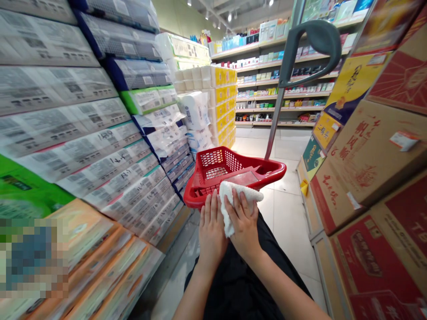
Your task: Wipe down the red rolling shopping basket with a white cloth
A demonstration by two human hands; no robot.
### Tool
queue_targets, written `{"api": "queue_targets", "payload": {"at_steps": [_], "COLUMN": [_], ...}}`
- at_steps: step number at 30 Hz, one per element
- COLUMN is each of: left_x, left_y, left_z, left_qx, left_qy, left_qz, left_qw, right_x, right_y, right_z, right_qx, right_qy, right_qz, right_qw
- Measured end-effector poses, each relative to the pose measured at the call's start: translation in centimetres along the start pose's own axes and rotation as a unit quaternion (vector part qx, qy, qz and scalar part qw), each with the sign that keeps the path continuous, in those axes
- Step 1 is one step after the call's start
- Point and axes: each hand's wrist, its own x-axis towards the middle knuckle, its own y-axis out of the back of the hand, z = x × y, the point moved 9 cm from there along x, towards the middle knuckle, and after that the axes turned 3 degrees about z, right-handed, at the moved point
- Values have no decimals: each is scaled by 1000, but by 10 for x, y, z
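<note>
A red plastic shopping basket (235,178) with a perforated wall tilts in front of my lap, its long grey pull handle (278,106) rising to the upper right. My left hand (212,229) lies with fingers stretched out against the basket's near edge, holding nothing. Under the fingers of my right hand (245,224) is a white towelling cloth (228,213), pressed to the near side of the basket. One corner of the cloth sticks out to the right. My palms are hidden from view.
Wrapped packs of paper goods (116,151) are stacked high on the left. Cardboard boxes (376,155) stand piled on the right. Tiled floor (290,209) runs between them towards shelves (260,89) of small products. Yellow-and-white packs (222,98) stand beyond the basket.
</note>
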Motion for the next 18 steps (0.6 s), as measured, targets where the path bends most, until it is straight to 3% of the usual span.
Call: {"api": "queue_targets", "payload": {"at_steps": [4, 9, 12, 15, 18], "left_x": [2, 3, 3, 2, 1], "left_y": [-1, 0, 0, 0, -1], "left_z": [2, 4, 4, 3, 1], "left_qx": [-5, -21, -24, -19, -14], "left_qy": [8, 16, 16, 16, 15], "left_qz": [-10, -3, 1, 0, 2], "left_qw": [1000, 1000, 1000, 1000, 1000], "right_x": [1, 1, 2, 5, 8], "right_y": [8, 20, 24, 24, 18], "right_z": [28, 97, 120, 104, 56], "right_qx": [-13, -26, -16, -7, -1], "right_qy": [18, -54, -90, -103, -68], "right_qz": [17, 27, 35, 37, 24], "right_qw": [1000, 998, 995, 994, 997]}}
